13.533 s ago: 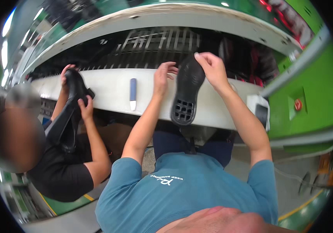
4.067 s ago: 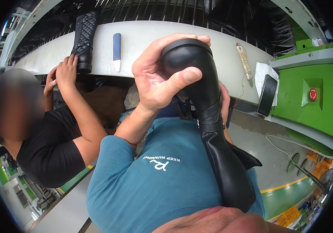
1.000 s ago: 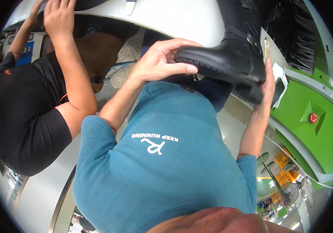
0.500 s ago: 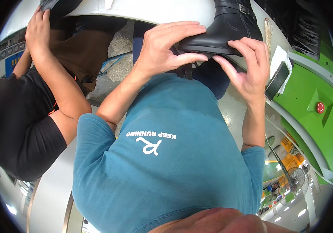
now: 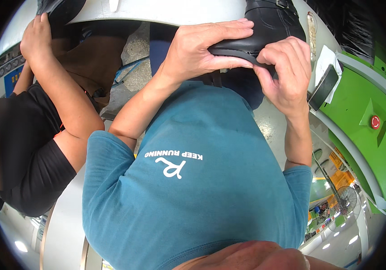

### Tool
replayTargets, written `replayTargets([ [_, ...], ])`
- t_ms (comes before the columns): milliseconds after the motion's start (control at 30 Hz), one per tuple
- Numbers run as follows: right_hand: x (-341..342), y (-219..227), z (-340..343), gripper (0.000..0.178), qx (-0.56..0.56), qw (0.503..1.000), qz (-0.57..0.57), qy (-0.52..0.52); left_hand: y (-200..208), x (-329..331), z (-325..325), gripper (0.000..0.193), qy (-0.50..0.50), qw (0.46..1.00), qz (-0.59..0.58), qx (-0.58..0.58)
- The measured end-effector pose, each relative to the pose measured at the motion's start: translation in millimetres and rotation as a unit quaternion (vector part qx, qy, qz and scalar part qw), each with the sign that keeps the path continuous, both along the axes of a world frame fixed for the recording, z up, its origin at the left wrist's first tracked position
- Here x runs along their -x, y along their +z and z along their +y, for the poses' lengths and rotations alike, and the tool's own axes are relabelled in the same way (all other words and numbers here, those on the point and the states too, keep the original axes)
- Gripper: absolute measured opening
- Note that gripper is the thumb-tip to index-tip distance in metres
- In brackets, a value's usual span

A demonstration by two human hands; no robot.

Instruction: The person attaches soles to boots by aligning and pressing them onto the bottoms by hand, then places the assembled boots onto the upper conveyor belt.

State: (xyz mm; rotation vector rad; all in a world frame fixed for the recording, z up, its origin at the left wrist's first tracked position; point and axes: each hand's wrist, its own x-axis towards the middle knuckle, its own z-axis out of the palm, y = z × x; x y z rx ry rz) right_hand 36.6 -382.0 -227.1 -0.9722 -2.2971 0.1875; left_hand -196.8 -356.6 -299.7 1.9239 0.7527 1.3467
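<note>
A black leather boot (image 5: 272, 28) with a strap and buckle lies across the edge of the white table, its toe pointing left. My left hand (image 5: 193, 51) wraps the toe, fingers over the upper and thumb along the underside of the sole. At the near side of the boot, my right hand (image 5: 287, 67) pinches the dark sole edge (image 5: 249, 57) between thumb and bent fingers. That edge looks bent slightly away from the upper between my two thumbs. The top of the boot's shaft is cut off by the picture's edge.
To my left a person in a black shirt (image 5: 31, 148) holds another dark shoe (image 5: 67, 10). The white table (image 5: 157, 12) curves along the far side. On the right are a phone (image 5: 324, 87) on white paper, a green machine with a red button (image 5: 375, 122), and black plastic wrapping (image 5: 355, 31).
My left hand has slid right along the toe. My right fingers have curled from a wide spread into a pinch on the sole edge. The boot sits slightly higher in view.
</note>
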Motion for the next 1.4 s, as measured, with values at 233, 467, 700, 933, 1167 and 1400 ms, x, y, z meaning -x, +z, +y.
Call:
replayTargets([
  [233,-2,14,16,0.042,0.048,0.998,-0.002,0.044,2,0,1,0.066,-0.006,1.000,-0.013,0.016],
  [467,3,31,22,0.042,0.197,0.979,0.019,-0.046,11,-6,-5,0.053,0.007,0.999,-0.017,0.048],
  [700,5,38,28,0.055,0.150,0.976,-0.028,-0.156,14,-3,0,0.044,0.007,0.998,-0.010,0.055],
  [933,-18,14,22,0.055,0.084,0.990,-0.011,-0.109,28,2,17,0.047,-0.045,0.997,0.055,0.034],
  [1167,-27,0,10,0.041,0.023,0.995,0.031,-0.094,30,-20,19,0.044,0.059,0.984,0.133,-0.105],
  [1400,-31,2,13,0.036,0.125,0.986,0.053,-0.097,26,-30,18,0.042,0.067,0.990,0.108,-0.066],
])
